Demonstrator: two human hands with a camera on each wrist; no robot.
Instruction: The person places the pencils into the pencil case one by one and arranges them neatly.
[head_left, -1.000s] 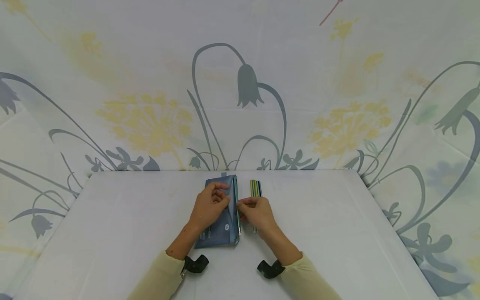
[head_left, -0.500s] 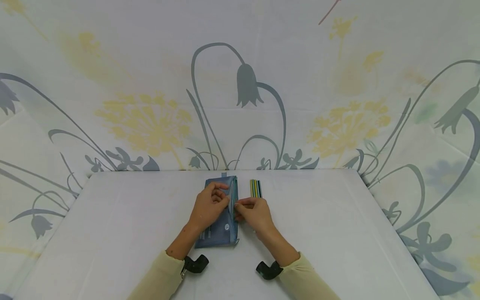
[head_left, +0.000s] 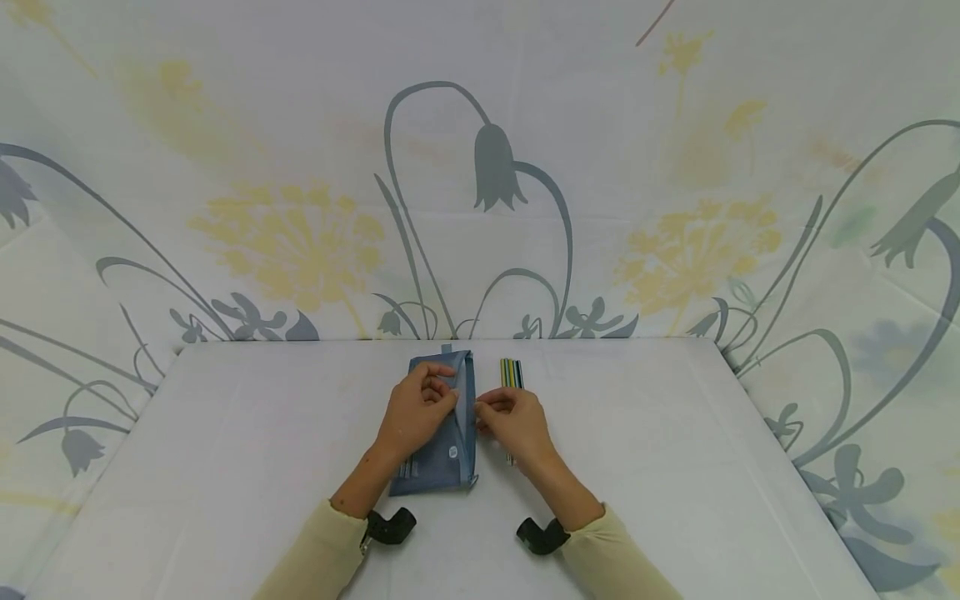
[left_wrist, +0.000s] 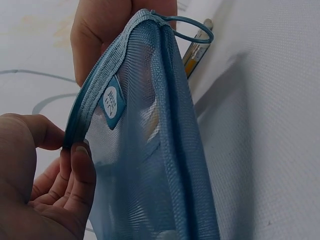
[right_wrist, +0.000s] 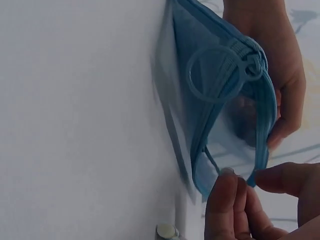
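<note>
L hand (head_left: 415,414) pinches one lip of the blue mesh pouch (head_left: 441,446); R hand (head_left: 517,427) has thumb & fingertips close together at its mouth, can't tell if they grip anything. Pouch sits by the middle of the table's (head_left: 637,450) far edge, pens (head_left: 512,375) (prob.) just to its right. Looks like I'm loading it; next calls for a wide mouth & one pen, lined up lengthwise. Lots of rm toward L & R edges; far edge is tight.

Right of the pouch (head_left: 442,467), the right hand (head_left: 516,425) hides the middle of some striped sticks (head_left: 512,373). The pouch's label (head_left: 453,452) is too small to read in the head view; the left wrist view crops the pouch, its contents (left_wrist: 153,125) blurred.
</note>
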